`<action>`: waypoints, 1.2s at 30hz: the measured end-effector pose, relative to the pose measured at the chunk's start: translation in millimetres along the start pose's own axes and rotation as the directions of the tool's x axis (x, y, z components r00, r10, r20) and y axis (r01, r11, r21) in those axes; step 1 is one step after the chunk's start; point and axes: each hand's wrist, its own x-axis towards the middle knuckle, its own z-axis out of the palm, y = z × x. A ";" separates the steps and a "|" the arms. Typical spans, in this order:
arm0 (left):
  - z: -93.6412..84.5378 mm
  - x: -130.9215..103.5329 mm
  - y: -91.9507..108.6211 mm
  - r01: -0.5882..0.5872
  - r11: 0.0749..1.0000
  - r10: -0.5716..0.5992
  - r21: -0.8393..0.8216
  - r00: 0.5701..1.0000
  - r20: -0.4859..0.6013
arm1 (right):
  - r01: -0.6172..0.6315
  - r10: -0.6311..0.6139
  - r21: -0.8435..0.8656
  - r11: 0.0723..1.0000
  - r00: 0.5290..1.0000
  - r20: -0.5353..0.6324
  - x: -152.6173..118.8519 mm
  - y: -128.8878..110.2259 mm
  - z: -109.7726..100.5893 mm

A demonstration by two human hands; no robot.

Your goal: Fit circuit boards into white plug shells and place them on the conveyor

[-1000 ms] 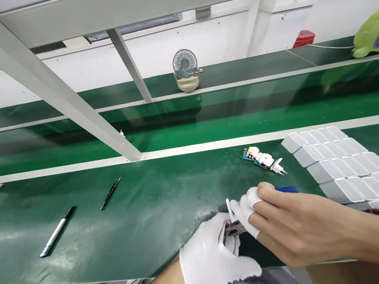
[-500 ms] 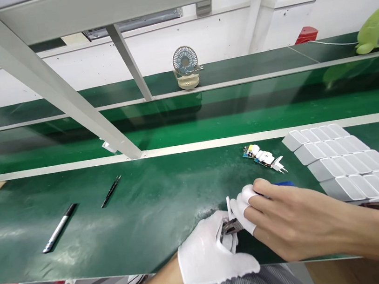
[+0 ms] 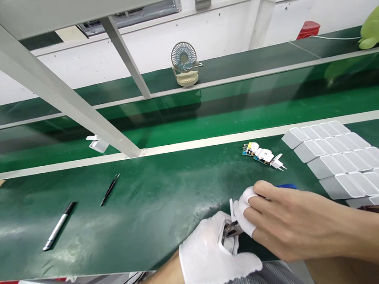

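My left hand [image 3: 216,253], in a white glove, is wrapped round a small white housing [image 3: 231,243] near the front edge of the bench. My right hand [image 3: 282,223], with white covers on some fingers, is closed on pliers [image 3: 233,230] whose dark metal jaws reach into the housing. A thin white piece [image 3: 232,209] stands up between the two hands. A blue thing [image 3: 287,186] shows just behind my right hand. Small circuit boards with white plug parts [image 3: 265,156] lie beyond the hands.
Rows of white cases [image 3: 345,162] stand at the right. A marker [image 3: 59,226] and black tweezers [image 3: 110,189] lie at the left. Behind the bench, a white part [image 3: 98,144] rests on the green belt [image 3: 181,131], and a slanting grey post [image 3: 59,94] crosses the left.
The white part on the belt has moved left, out from behind the post. Both hands keep nearly the same place, and the view has shifted slightly.
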 end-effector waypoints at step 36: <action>3.7 -9.8 3.7 -0.112 0.993 0.114 -0.046 0.992 0.055 | -0.020 0.030 -0.104 0.994 0.995 0.097 -4.3 -14.3 -30.2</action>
